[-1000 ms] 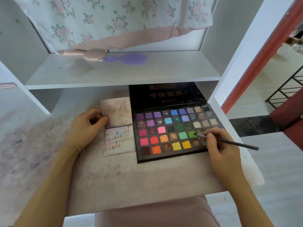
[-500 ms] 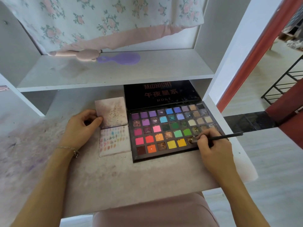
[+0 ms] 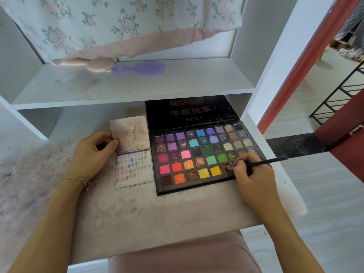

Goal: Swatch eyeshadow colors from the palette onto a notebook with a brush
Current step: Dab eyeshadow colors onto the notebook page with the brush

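An open black eyeshadow palette [image 3: 197, 186] with many coloured pans lies on the desk, its lid standing up behind. To its left lies a small open notebook [image 3: 136, 168]; the lower page carries rows of colour swatches, the upper page is stained. My right hand [image 3: 254, 180] grips a thin black brush [image 3: 264, 162], whose tip rests in a gold glitter pan near the palette's lower right. My left hand [image 3: 94, 152] rests on the notebook's left edge, thumb pressing the upper page.
The stained desk top [image 3: 137, 213] ends just right of the palette. A white shelf [image 3: 128, 85] above holds a purple hairbrush [image 3: 143, 68] and a pink plush item [image 3: 88, 64]. Floral cloth [image 3: 118, 20] hangs behind.
My right hand slid the brush tip from the green pan area down to the gold glitter pan, and the handle levelled out. My left hand stayed on the notebook.
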The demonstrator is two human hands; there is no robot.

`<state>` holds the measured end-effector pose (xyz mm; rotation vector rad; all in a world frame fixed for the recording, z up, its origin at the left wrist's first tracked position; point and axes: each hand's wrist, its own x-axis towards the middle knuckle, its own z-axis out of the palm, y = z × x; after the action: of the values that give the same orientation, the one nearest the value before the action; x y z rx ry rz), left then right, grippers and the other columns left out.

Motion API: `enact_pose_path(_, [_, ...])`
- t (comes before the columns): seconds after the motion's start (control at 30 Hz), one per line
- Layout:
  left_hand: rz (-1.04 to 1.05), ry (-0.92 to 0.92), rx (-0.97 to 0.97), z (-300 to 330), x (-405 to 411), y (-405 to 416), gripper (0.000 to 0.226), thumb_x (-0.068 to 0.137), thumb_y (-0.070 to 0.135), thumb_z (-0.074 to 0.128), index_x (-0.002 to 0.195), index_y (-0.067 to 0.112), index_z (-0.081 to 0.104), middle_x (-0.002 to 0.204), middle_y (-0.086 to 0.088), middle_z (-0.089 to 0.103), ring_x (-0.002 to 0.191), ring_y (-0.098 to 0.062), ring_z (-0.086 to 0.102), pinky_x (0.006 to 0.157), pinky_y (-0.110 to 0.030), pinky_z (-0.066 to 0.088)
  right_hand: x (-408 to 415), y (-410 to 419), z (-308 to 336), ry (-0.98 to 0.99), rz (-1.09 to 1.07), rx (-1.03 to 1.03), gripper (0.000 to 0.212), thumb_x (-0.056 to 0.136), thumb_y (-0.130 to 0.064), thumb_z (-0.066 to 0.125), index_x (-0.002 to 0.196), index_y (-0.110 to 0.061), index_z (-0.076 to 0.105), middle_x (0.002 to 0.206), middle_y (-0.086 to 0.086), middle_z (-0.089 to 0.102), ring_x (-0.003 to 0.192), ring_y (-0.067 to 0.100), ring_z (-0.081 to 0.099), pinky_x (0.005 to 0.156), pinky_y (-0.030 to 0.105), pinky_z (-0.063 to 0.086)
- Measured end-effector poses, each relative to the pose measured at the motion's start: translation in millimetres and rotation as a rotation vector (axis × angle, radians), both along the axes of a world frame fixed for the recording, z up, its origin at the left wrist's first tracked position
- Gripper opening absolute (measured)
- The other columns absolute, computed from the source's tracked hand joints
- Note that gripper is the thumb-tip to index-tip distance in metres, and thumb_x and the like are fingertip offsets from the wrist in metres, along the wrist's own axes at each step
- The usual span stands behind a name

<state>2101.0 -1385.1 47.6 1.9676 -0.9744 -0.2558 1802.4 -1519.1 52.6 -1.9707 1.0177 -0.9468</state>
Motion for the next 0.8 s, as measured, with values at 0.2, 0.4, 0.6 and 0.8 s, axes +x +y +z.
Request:
enact_pose_path(0.2, [0.006,0.009,-0.005,0.4,-1.2,-0.6,0.01,0.086,0.01,0.059,0.089,0.019,0.061,0.076,0.01,0.062,0.074,-0.003,0.057,0.068,-0.016,0.04,2.2,1.7,2.8,-0.048,0.039,-0.004,0.035,0.086,0.003,0.049,0.069,-0.029,0.048,0.057,-0.012,0.052,0.06,-0.007,0.055,0.048,0.003,0.039])
enact_pose_path(0.4, [-0.002,0.014,0.0,1.2,-2.3,-0.1,0.011,0.086,0.011,0.058,0.087,0.022,0.061,0.076,0.012,0.063,0.074,-0.003,0.057,0.067,-0.016,0.039,18.8,16.7,6.5,-0.103,0.122,0.031,0.017,0.081,-0.017,0.045,0.072,-0.031,0.05,0.062,-0.006,0.057,0.062,-0.001,0.055,0.046,0.011,0.041])
enact_pose_path(0.6, [-0.012,0.006,-0.015,1.3,-0.3,1.9,0.019,0.085,0.012,0.06,0.083,0.031,0.061,0.074,0.018,0.064,0.071,0.005,0.058,0.066,-0.008,0.04,57.6,37.1,9.8,-0.148,0.259,0.046,0.021,0.084,-0.011,0.058,0.078,-0.03,0.052,0.079,-0.012,0.06,0.061,0.001,0.055,0.053,0.01,0.042])
enact_pose_path(0.8, [-0.011,-0.006,-0.024,1.2,0.4,2.9,0.023,0.085,0.014,0.061,0.082,0.036,0.06,0.074,0.021,0.062,0.072,0.006,0.058,0.068,-0.008,0.04,90.6,56.0,7.8,-0.087,0.343,0.115,0.026,0.083,-0.015,0.063,0.074,-0.037,0.052,0.07,-0.023,0.059,0.072,-0.001,0.057,0.061,0.011,0.045])
